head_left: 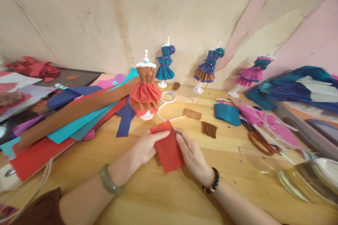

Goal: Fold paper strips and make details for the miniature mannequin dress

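A small red paper piece is held over the wooden table between both hands. My left hand pinches its left edge near the top corner. My right hand grips its right edge, fingers curled on it. Just beyond stands a small white mannequin wearing a brown and red paper dress. Loose brown pleated paper bits and a flat brown piece lie to the right of the hands.
A pile of coloured paper strips covers the left. Three more dressed mannequins stand at the wall. Orange-handled scissors, pink and teal paper, a white tape ring and a glass object lie at the right.
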`<act>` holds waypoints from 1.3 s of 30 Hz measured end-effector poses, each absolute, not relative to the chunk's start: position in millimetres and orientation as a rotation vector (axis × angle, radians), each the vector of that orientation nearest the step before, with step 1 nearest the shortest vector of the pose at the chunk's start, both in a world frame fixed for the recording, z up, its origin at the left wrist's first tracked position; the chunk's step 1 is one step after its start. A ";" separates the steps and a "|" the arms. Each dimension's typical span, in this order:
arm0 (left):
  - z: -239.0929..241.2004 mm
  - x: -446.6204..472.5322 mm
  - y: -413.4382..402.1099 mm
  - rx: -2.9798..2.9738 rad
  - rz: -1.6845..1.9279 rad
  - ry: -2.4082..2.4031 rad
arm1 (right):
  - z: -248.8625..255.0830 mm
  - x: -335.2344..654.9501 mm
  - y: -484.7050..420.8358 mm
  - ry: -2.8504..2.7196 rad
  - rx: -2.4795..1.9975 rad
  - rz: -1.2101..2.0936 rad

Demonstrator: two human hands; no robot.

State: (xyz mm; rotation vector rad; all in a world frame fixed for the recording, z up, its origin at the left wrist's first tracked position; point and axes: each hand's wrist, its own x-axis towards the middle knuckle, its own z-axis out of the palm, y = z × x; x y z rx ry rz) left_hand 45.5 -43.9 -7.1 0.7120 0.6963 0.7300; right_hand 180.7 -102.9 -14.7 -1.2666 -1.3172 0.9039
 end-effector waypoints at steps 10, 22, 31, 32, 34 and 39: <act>-3.5 45.5 -44.7 0.711 0.747 0.722 | -17.3 183.1 -102.8 -1.329 -1.237 0.933; -3.8 45.6 -44.4 0.758 0.733 0.706 | -15.9 185.0 -102.9 -1.401 -1.246 0.859; -4.1 46.3 -44.8 0.748 0.733 0.705 | -15.3 186.8 -101.6 -1.457 -1.255 0.812; -4.1 46.5 -45.0 0.744 0.733 0.707 | -15.1 186.6 -101.6 -1.454 -1.255 0.814; -3.9 47.1 -45.3 0.736 0.731 0.711 | -15.1 186.3 -101.7 -1.444 -1.252 0.818; -1.9 47.6 -45.6 0.717 0.726 0.732 | -16.8 186.2 -101.4 -1.415 -1.246 0.834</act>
